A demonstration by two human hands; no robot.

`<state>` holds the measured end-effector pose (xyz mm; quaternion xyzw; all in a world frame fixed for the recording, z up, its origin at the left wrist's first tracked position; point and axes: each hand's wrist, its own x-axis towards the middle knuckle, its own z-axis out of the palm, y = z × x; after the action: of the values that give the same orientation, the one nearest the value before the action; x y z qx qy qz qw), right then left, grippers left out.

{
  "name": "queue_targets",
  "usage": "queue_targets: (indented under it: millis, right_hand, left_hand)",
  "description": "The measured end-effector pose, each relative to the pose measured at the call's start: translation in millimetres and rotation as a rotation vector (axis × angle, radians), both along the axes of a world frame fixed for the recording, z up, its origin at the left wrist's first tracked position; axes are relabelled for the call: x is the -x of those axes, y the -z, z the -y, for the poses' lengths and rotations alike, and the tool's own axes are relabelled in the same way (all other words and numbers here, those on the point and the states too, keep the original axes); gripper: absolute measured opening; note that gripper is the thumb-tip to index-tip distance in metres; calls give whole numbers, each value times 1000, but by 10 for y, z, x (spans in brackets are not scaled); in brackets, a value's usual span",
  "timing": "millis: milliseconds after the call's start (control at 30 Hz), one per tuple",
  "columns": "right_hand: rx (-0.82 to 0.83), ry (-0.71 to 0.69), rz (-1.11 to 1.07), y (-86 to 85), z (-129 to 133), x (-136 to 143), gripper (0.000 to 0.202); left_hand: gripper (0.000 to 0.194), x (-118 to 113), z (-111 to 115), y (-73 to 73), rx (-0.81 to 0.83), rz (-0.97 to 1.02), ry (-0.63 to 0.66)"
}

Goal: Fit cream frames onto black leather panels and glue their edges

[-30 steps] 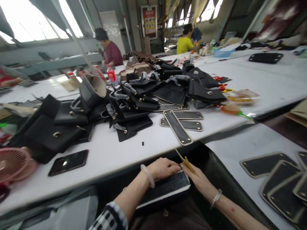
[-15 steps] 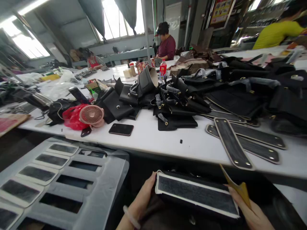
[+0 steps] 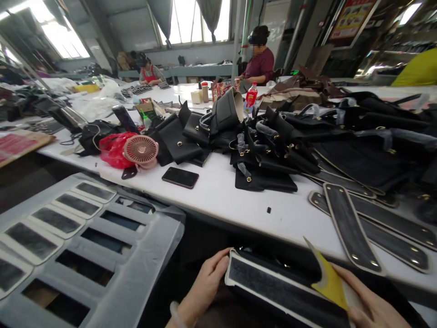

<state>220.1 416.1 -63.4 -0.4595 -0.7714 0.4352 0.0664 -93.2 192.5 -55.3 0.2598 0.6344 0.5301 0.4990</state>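
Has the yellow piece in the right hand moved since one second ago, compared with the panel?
Yes. The yellow piece was at the black panel's far edge beside the left hand; now it is at the panel's right end.

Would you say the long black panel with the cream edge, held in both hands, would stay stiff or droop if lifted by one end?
The black panel probably stays fairly stiff: it spans flat between the left hand and right hand without sagging. Similar strips lie flat on the table. It looks thin, so likely light.
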Motion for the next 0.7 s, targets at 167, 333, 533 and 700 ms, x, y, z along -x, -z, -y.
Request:
queue_targets:
  millis: [167,333,533,700]
  right_hand:
    - [-394,-478,219,-534,-109,1078,59]
    - [-875,-1066,44,-652,-132,2267,59]
    - [-876,-1443,-141,-481,-98,3008,58]
    - [-854,-1595,-257,-429,17,3174,58]
  left_hand:
    - [54,-14,8,-30,10,-12,-16]
    - [81,-73,10,60,-137,161,-121]
    - [80,-137,1,63,-183,171,-240]
    - [60,-118,4,-4,-86,-132,-174]
